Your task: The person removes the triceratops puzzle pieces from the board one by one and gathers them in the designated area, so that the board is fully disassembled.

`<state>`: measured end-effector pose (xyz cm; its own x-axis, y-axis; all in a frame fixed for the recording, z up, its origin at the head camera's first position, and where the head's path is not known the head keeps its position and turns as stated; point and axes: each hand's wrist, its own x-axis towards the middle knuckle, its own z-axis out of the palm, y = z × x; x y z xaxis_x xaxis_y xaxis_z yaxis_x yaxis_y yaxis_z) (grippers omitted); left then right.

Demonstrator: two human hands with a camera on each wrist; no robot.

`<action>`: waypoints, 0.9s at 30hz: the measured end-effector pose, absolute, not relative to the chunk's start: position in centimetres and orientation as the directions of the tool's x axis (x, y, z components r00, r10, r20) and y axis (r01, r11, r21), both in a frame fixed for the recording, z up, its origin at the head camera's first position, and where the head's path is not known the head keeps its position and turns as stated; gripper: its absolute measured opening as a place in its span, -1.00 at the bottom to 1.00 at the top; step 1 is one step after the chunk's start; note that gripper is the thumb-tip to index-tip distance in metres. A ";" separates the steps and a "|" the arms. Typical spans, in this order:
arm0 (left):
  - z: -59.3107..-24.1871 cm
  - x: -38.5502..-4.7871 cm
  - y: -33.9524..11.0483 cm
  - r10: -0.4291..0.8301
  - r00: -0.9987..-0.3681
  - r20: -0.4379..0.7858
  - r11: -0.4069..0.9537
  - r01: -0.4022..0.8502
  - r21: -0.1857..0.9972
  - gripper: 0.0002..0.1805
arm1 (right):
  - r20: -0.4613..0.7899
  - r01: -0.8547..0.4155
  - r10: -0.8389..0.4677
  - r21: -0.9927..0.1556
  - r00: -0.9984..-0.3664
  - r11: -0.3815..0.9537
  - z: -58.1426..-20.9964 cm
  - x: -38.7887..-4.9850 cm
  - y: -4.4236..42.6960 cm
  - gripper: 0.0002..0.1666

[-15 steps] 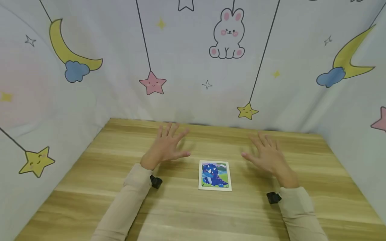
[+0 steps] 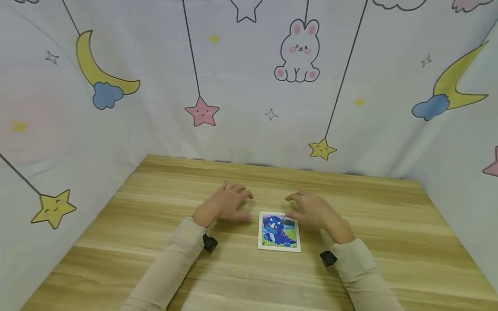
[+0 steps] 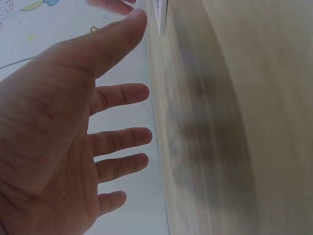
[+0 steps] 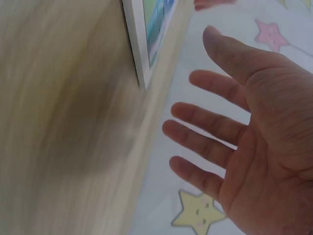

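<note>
A small white-framed picture puzzle (image 2: pixel 279 247) with a blue cartoon dinosaur lies flat on the wooden table. My left hand (image 2: pixel 227 203) hovers just left of it, fingers spread and holding nothing. On the other side, my right hand (image 2: pixel 313 210) hovers above the puzzle's upper right corner, its thumb covering a bit of that corner in the head view. In the left wrist view the left palm (image 3: pixel 49 127) is bare, with the fingers apart. The right wrist view shows the right palm (image 4: pixel 274 147) bare too, beside the puzzle's white edge (image 4: pixel 139 49).
The wooden table (image 2: pixel 241 285) runs back to a white cloth (image 2: pixel 249 77) printed with moons, stars and a rabbit, which hangs behind and at both sides. A small black device (image 2: pixel 210 243) is strapped at the left wrist, another black device (image 2: pixel 328 258) at the right.
Both hands have moved inward toward the puzzle and slightly nearer to me, the right one farther. The puzzle lies as before on the table; the head view has shifted a little.
</note>
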<state>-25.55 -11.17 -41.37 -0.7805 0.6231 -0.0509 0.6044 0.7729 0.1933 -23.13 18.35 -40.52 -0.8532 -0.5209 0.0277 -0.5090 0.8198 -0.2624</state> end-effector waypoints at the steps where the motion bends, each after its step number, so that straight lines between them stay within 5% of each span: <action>1: -41.3 -25.4 -11.0 0.631 -0.774 -0.057 0.767 0.610 0.200 -0.30 | 0.019 -0.518 -0.535 -0.278 -0.845 0.809 -40.7 -23.1 17.9 -0.47; 11: -41.6 -24.6 -9.2 0.686 -0.724 -0.073 0.723 0.666 0.184 -0.36 | 0.076 -0.637 -0.651 -0.315 -0.755 0.703 -41.5 -22.9 14.8 -0.79; 27: -42.0 -23.1 -7.5 0.665 -0.742 -0.087 0.747 0.662 0.060 -0.32 | 0.001 -0.554 -0.592 -0.355 -0.806 0.753 -42.4 -22.5 13.7 -0.59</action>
